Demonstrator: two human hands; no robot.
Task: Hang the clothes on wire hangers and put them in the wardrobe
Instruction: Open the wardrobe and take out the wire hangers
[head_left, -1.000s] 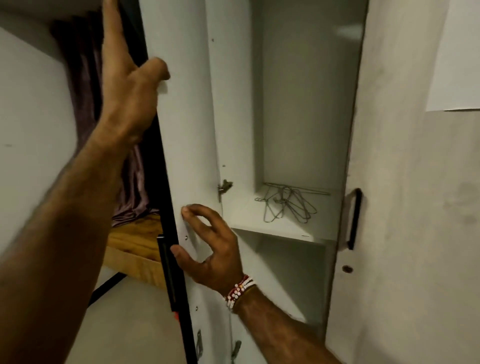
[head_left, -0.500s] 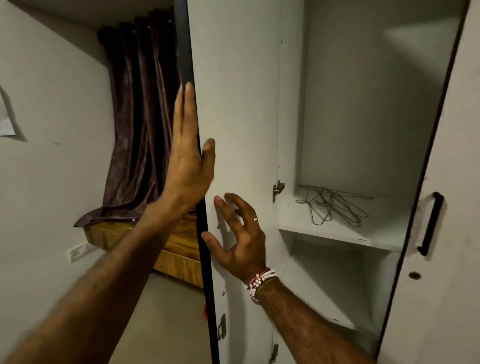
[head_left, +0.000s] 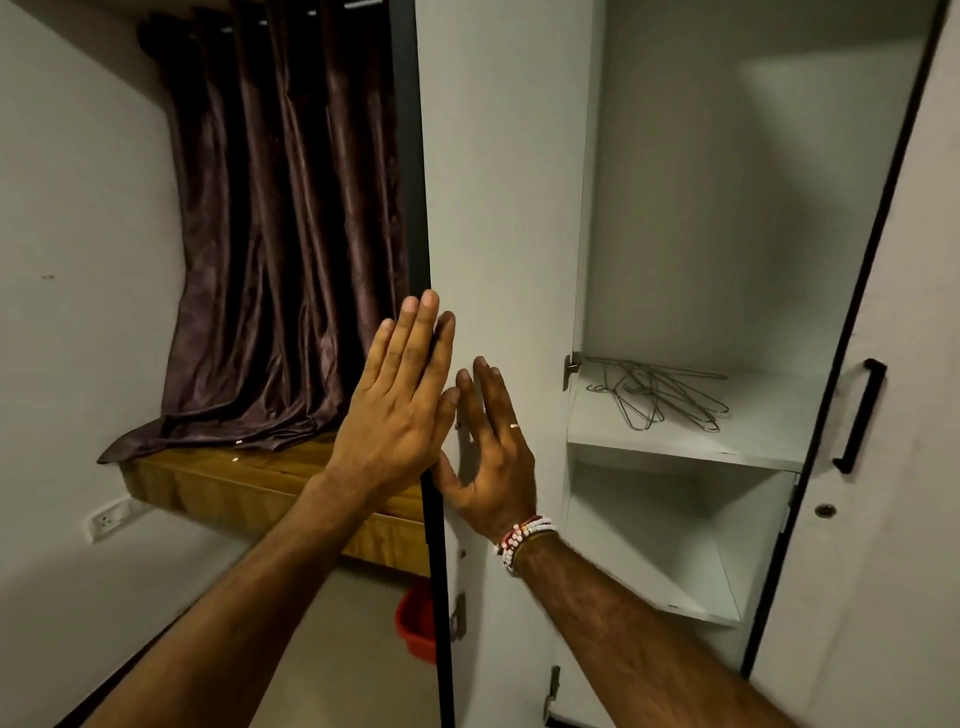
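The white wardrobe (head_left: 727, 218) stands open, its left door (head_left: 498, 208) swung out towards me. My left hand (head_left: 400, 405) lies flat with straight fingers against the door's dark outer edge. My right hand (head_left: 488, 447), with a ring and a bead bracelet, has its fingers spread on the door's inner face. Several wire hangers (head_left: 660, 395) lie in a loose heap on the wardrobe's middle shelf (head_left: 685, 452). No clothes are in view.
The right wardrobe door (head_left: 893, 415) with a black handle (head_left: 860, 415) is closed. A dark purple curtain (head_left: 280, 234) hangs at the left over a wooden ledge (head_left: 249, 488). A red tub (head_left: 415, 618) sits on the floor behind the open door. A wall socket (head_left: 109, 519) sits low on the left wall.
My left hand has come down from high on the door's edge to beside my right hand. The view has shifted left, and the door stands further open.
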